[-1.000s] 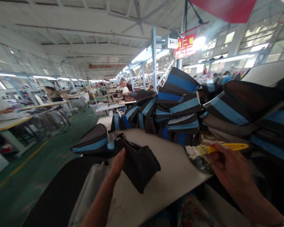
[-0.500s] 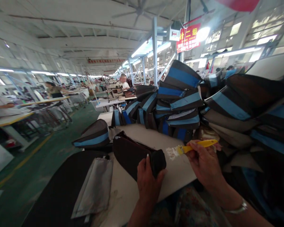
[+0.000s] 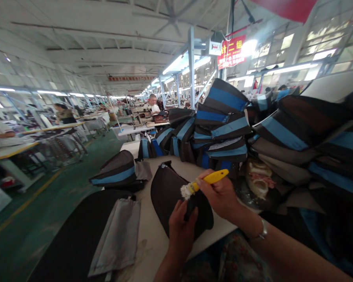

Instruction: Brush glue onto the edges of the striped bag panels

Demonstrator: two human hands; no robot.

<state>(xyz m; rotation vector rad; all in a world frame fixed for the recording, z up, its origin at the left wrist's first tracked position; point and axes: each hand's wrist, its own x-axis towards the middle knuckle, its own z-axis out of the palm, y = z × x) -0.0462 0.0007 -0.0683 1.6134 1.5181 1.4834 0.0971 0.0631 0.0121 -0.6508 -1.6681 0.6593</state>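
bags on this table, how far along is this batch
Looks done: the blue-striped black bags stacked behind. In hand: the left hand holds a dark bag while the right hand brings a white-tipped yellow-handled brush to it. Left: probably the striped bag lying on the table.

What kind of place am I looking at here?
Probably a bag-sewing factory: stacked black-and-blue fabric bags, long rows of workbenches with people working at them, and a hanging red banner over the floor.
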